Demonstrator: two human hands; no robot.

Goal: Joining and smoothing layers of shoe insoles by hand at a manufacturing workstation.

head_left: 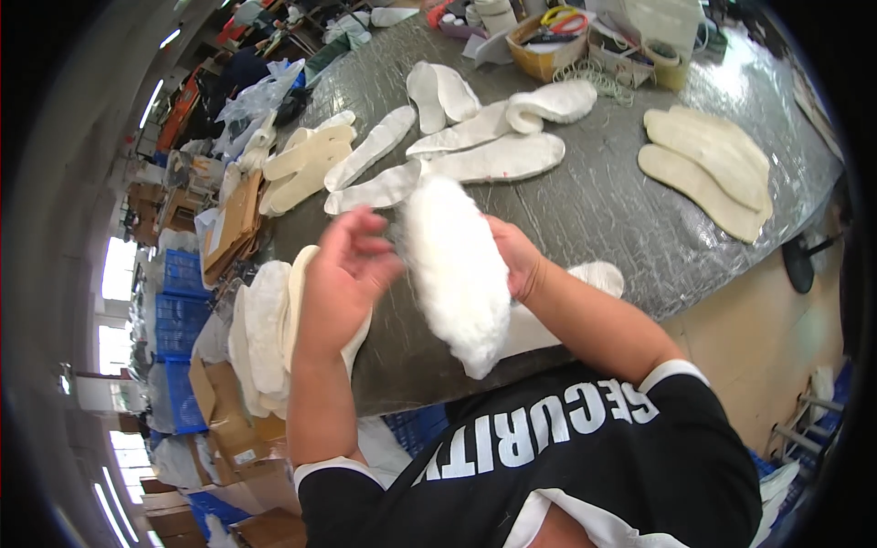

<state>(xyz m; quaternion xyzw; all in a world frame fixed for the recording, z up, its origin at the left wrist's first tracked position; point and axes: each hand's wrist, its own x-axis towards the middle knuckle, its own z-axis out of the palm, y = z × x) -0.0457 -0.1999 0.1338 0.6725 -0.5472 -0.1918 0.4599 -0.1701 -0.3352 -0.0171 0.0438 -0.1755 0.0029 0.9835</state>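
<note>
A fluffy white fleece insole (457, 279) is held up in front of me above the table, its furry side showing. My right hand (519, 260) grips its right edge, with the fingertips partly hidden behind it. Just left of the insole, my left hand (352, 265) is raised with its fingers apart and nothing in them, slightly blurred. Beyond my hands, several loose white insoles (498, 157) lie spread out, some curled or overlapping. Under my left forearm is a pile of white and cream insoles (265, 329). Another pale insole (598, 277) lies partly behind my right forearm.
Two cream insoles (708, 169) overlap on the right of the dark, plastic-covered table (603, 201). More cream insoles (311, 164) lie at the left. A round basket (539, 57) with scissors stands at the back. Blue crates (181, 315) and cardboard (236, 228) are beyond the left edge.
</note>
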